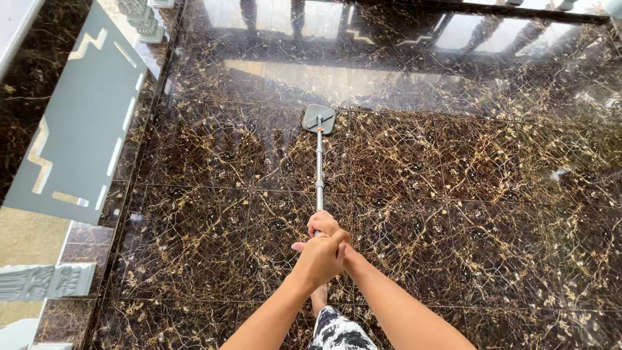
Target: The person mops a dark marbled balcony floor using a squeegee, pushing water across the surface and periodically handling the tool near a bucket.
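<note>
Left hand (pixel 322 257), right hand (pixel 324 224) gripping mop handle (pixel 319 168), mop head (pixel 319 118) ahead

Floor (pixel 453 214): polished dark brown marble tiles w/ gold and white veining, laid in large squares, thin grout lines visible. High gloss; reflects bright sky and dark upright shapes along far edge. Mop head (pixel 319 118): flat, grey, roughly triangular, resting flat on floor near centre, upper half of view, pole (pixel 319 172) rising from it toward camera. Small pale speck (pixel 558 174) lying on tile at right, well apart from mop head. Bare foot (pixel 319 299) planted on tile at bottom centre, partly hidden. Left edge: narrower border strip of same marble (pixel 123 214), running alongside main tile field.
</note>
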